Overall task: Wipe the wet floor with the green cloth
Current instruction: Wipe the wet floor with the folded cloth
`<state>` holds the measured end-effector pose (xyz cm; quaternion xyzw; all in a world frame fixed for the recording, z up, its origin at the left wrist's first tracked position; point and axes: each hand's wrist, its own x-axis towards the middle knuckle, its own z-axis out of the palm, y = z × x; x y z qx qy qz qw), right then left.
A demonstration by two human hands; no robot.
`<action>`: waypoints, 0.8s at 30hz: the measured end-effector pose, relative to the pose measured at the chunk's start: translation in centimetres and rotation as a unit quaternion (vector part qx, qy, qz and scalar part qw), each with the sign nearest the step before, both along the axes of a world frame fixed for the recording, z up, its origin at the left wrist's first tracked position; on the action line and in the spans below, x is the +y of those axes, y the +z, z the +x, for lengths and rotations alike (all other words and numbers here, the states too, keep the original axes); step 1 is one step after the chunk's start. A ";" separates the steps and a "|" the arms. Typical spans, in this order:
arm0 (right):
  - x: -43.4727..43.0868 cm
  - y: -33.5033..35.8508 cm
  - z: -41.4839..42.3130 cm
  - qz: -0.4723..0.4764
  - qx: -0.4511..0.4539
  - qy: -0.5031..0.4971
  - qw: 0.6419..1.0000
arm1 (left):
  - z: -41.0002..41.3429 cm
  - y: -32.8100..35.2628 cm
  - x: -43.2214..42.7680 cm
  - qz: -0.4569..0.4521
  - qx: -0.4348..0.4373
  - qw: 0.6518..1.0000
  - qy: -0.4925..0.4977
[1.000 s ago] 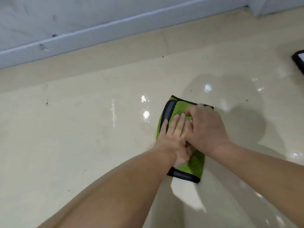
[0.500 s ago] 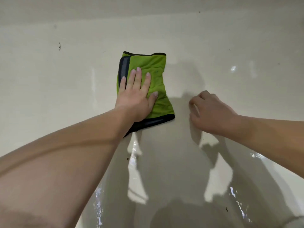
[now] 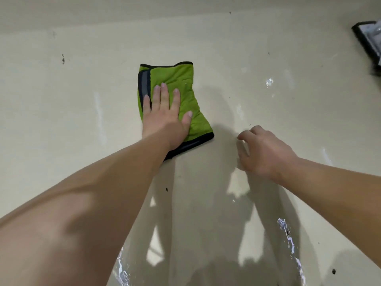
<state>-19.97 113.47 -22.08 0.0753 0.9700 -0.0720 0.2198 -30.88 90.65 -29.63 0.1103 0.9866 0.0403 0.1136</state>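
Your left hand [image 3: 165, 118] lay flat and open on the folded green cloth [image 3: 175, 96], fingers spread, pressing it to the cream floor [image 3: 72, 120] rather than gripping it — so nothing but palm friction tied the cloth to your stroke. That was the main risk: on a glossy wet surface the cloth could have skated ahead or bunched at its black-trimmed edge, leaving your palm sliding on bare tile. Your right hand [image 3: 266, 151] rested beside the cloth, fingers loosely curled and holding nothing, braced on floor that looked slick; weight thrown onto it could have made it slip. Bright streaks of water [image 3: 286, 234] lay near you, well apart from the cloth — easy to miss or kneel into. A dark-edged object [image 3: 369, 44] sat at the far right, what it was I couldn't tell.
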 end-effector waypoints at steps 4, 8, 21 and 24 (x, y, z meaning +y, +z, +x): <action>1.2 -0.6 0.0 -0.026 0.032 -0.053 0.998 | 3.0 -0.4 0.2 0.006 0.010 1.000 0.011; 2.8 -0.4 2.9 -0.080 -0.009 -0.058 0.995 | 7.3 -0.6 0.5 0.005 0.011 1.000 0.009; 4.6 -0.7 6.1 -0.052 0.001 0.101 0.994 | 23.1 0.5 -2.8 -0.024 -0.060 0.998 -0.025; 4.2 -0.3 6.2 -0.047 -0.017 0.125 0.991 | 27.8 0.5 -2.4 -0.029 -0.058 0.996 -0.058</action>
